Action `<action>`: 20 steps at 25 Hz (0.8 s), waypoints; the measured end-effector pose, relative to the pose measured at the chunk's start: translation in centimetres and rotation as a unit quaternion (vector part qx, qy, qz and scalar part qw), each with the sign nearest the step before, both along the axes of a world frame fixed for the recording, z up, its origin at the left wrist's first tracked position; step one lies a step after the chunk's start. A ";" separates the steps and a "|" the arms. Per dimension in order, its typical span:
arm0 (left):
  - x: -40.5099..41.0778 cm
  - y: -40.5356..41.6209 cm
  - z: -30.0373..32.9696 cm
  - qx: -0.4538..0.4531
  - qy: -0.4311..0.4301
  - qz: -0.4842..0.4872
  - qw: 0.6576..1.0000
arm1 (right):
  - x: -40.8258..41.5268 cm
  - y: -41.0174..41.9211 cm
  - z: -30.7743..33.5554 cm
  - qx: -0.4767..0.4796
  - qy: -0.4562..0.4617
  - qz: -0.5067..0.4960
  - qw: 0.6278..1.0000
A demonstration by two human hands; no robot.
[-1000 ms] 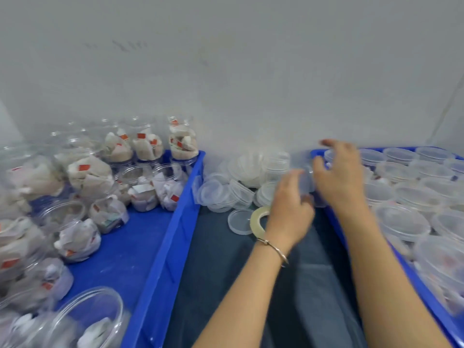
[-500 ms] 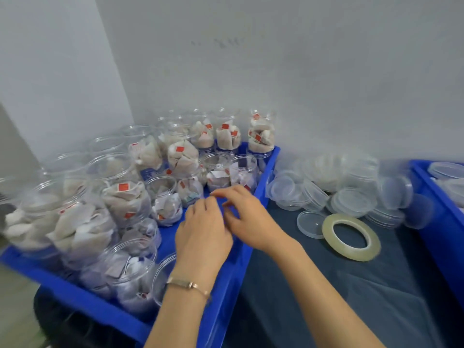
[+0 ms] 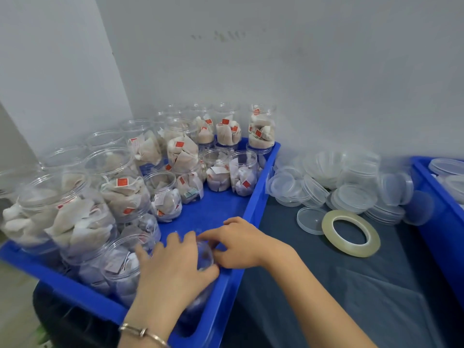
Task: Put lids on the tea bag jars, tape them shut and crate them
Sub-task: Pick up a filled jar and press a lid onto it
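Jars of tea bags crowd the left blue crate, most with open mouths, some stacked at the back near the wall; at the crate's near corner the left hand, a bracelet on its wrist, lies over the top of a clear jar, fingers curled round it; the right hand meets the same jar from the other side, fingertips pinching at its rim; whether a lid already sits on it cannot be told. Right of the crate, on the dark cloth, a heap of clear lids lies near the wall; one loose lid lies just beside the roll of tape, which lies flat; a second blue crate at the far right holds lidded jars.
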State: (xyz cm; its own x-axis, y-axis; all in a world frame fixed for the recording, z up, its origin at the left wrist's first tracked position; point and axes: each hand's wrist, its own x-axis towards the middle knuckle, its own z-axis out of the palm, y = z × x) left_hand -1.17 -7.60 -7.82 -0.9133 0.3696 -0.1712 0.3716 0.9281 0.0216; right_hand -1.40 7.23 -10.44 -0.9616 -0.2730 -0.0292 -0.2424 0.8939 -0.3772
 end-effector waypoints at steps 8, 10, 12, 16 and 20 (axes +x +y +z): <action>-0.2 7.7 3.5 0.239 0.244 -0.103 0.934 | 2.5 4.4 2.3 -0.440 0.186 -0.125 0.870; 0.6 10.6 4.3 0.273 0.299 -0.170 0.899 | 3.9 6.1 2.8 -0.487 0.257 -0.150 0.821; 1.3 13.1 4.1 0.330 0.252 -0.215 0.884 | 5.8 8.4 2.5 -0.486 0.309 -0.202 0.792; 2.5 17.1 0.3 0.371 -0.028 -0.288 0.883 | 10.1 16.5 -1.3 -0.282 0.263 -0.424 0.819; 3.5 19.6 -4.6 0.397 -0.105 -0.326 0.852 | 13.0 24.2 -5.2 -0.141 0.090 -0.574 0.802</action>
